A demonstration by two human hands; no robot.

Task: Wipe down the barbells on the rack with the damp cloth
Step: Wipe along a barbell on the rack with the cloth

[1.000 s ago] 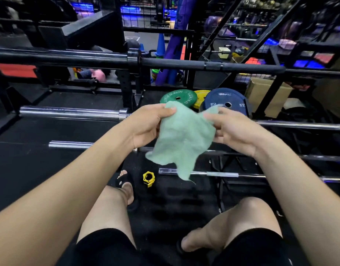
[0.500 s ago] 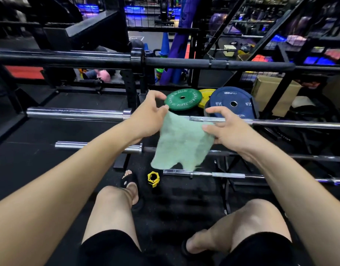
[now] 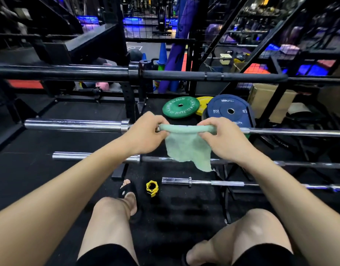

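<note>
Both hands [image 3: 144, 135] [image 3: 223, 139] grip cloth [image 3: 186, 144] seemingly draped over barbell [image 3: 75, 125].

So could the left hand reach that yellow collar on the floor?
Probably yes: the yellow collar lies in the open below the left hand, though that hand now grips the cloth.

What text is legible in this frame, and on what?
Green plate: white lettering round the rim, seemingly "LUXIAOJUN", upside down and blurred, so uncertain.
Blue plate: white lettering at the top and "KG"-like marks beside the hole, too blurred to read.
Black sandal: small round white logo, unreadable.
Yellow plate, green cloth, barbell: no readable text.
</note>
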